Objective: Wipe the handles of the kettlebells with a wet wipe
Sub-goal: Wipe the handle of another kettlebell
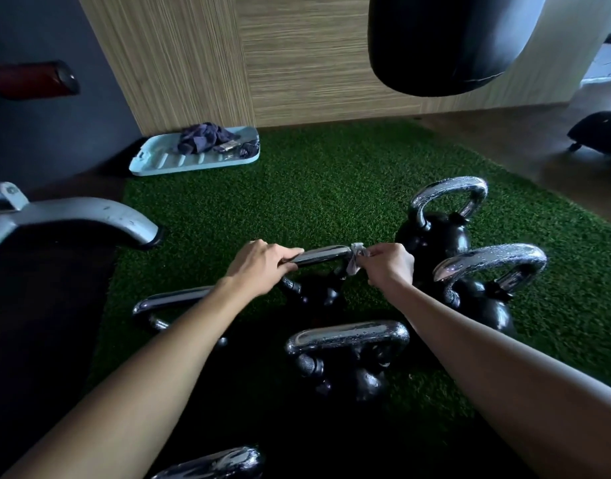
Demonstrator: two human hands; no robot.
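Note:
Several black kettlebells with chrome handles stand on green turf. My left hand grips the left end of the chrome handle of the middle kettlebell. My right hand pinches a crumpled white wet wipe wrapped round the right end of that same handle. Other kettlebells stand at the right, further right, in front, at the left and at the bottom edge. Their handles look wet.
A pale blue tray with a dark cloth lies by the wooden wall. A black punching bag hangs at the upper right. A grey machine foot juts in from the left. A black object sits at the far right.

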